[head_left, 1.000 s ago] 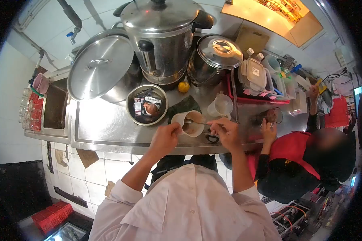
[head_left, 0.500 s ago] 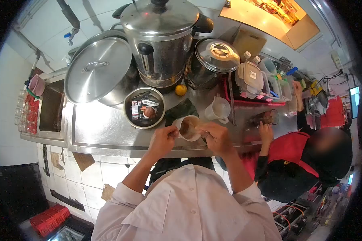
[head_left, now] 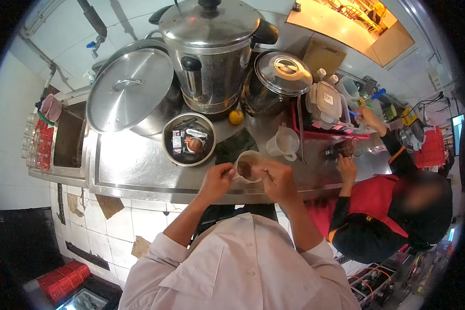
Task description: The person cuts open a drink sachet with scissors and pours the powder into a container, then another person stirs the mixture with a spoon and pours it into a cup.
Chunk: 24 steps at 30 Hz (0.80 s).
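Observation:
Close to the counter's front edge, a white cup with brown contents is tilted toward me. My left hand pinches the cup's left side, where its handle seems to be. At the opposite side, my right hand is closed with its fingertips at the rim; what it grips is hidden, and the brown contents are blurred. Just beyond the cup lies a dark green cloth. A translucent measuring jug stands behind my right hand. To the left is a steel bowl holding chocolate packets.
A large urn, a big lidded pot and a smaller pot line the back, with an orange fruit before them. At right, a co-worker holds a glass beside a red tray of containers.
The brown contents have shifted as my right hand moves slightly at the cup. The co-worker's far hand has moved left into the container tray. The whole view has shifted slightly.

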{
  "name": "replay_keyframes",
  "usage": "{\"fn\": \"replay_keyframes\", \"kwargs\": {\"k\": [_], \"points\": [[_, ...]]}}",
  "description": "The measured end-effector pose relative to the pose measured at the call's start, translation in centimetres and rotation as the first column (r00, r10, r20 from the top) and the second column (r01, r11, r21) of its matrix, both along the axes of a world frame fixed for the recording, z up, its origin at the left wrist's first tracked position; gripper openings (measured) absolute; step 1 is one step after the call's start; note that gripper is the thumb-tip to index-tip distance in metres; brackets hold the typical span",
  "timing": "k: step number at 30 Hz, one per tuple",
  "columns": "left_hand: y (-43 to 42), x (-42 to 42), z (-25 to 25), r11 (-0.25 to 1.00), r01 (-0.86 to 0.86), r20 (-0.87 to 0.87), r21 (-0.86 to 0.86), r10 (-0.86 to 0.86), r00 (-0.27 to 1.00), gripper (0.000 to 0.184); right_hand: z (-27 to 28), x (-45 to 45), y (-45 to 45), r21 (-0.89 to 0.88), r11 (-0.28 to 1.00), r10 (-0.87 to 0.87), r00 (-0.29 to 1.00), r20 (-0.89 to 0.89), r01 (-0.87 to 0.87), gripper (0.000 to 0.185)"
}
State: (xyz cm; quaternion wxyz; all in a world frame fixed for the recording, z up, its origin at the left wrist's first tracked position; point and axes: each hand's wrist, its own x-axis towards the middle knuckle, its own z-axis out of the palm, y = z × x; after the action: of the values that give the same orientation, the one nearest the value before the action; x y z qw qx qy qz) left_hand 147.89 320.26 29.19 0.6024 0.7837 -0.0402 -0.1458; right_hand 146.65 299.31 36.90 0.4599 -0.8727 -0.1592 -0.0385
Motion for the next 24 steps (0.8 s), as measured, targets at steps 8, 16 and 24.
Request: {"fn": "replay_keyframes", "kwargs": {"k": [8, 16, 24], "points": [[0.5, 0.0, 1.0, 0.996, 0.054, 0.079, 0.074, -0.060, 0.995, 0.014, 1.1, 1.2, 0.2, 0.028, 0.999, -0.021, 0.999, 0.028, 0.021, 0.011], [3.0, 1.5, 1.5, 0.987, 0.155, 0.078, 0.031, -0.157, 0.985, 0.014, 3.8, 0.4, -3.7, -0.066, 0.970, 0.234, 0.972, -0.020, -0.235, 0.007], [2.7, 0.2, 2.6, 0.992, 0.111, -0.040, -0.064, -0.114, 0.993, 0.015, 2.9, -0.4, -1.9, -0.126, 0.987, 0.120, 0.979, 0.162, -0.100, 0.007]]}}
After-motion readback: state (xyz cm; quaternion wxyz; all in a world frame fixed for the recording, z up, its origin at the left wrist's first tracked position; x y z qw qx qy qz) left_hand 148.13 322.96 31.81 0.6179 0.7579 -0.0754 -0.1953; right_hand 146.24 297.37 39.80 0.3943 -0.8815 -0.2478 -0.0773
